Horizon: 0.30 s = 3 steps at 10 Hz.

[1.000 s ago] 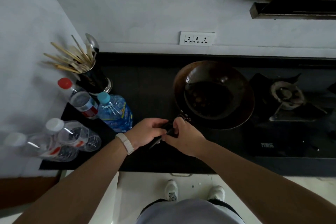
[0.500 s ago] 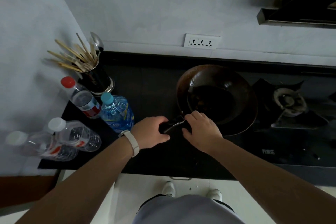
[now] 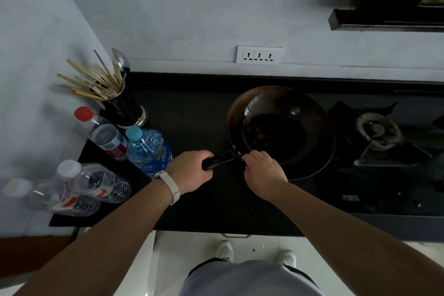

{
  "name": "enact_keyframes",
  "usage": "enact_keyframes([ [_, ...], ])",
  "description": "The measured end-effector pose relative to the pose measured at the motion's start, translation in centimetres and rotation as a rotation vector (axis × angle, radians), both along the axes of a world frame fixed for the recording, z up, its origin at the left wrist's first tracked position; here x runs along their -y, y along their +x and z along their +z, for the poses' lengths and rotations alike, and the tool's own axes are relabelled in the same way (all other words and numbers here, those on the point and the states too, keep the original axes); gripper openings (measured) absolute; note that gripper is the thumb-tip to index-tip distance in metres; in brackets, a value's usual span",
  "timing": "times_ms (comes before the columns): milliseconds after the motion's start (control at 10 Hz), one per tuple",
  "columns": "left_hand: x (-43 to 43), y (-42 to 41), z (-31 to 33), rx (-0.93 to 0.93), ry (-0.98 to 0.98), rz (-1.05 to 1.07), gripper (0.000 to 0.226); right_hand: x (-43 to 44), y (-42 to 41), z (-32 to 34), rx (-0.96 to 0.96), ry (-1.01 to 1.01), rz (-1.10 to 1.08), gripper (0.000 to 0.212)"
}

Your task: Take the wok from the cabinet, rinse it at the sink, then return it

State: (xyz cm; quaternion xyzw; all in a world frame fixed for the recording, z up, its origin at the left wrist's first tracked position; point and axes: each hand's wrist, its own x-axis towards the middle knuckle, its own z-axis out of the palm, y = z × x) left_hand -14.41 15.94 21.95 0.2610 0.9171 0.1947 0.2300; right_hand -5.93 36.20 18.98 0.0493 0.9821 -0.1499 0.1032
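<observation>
Both forearms reach forward and down over the black table (image 3: 192, 108), bare, meeting in a shallow V. The left hand (image 3: 192, 170) lies knuckles-up, a pale smooth band (image 3: 171, 188) round its wrist, and its fingers (image 3: 206, 156) are wrapped tight round the end of the black handle (image 3: 222, 160). The right hand (image 3: 263, 173) sits just beside it, palm down, fingers (image 3: 252, 155) curled over the neck of that handle where a metal bracket joins the bowl.

The wok (image 3: 288, 113) rests on the table just beyond the right fingers: round, deep and dark, its rim worn to a rusty brown, its inner wall glossy. Its bottom is too dark to make out.

Further right of those fingers is a gas burner (image 3: 378, 130), dull grey metal on a black glass hob. Left of the left fingers stands a blue-tinted plastic bottle (image 3: 150, 149) with a light-blue cap, and beyond it a clear bottle (image 3: 105, 132) with a red cap. Two clear ribbed bottles (image 3: 96, 182) with white caps lie on their sides near the table's edge. Behind them, a shiny dark cylindrical holder (image 3: 125, 108) bristles with pale wooden chopsticks (image 3: 93, 81) and a metal spoon (image 3: 121, 60). A white socket strip (image 3: 259, 55) sits on the smooth pale wall beyond the fingers.
</observation>
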Motion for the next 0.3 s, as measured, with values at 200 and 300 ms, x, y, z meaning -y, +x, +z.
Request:
enact_keyframes([
  [200,-0.2,0.3,0.7,-0.036,-0.071,-0.015,0.051,-0.7,0.7,0.9,0.006,-0.021,-0.028,0.040],
  [300,-0.5,0.6,1.2,-0.048,0.011,0.027,0.057,-1.5,1.3,1.7,-0.009,-0.020,-0.040,0.046],
])
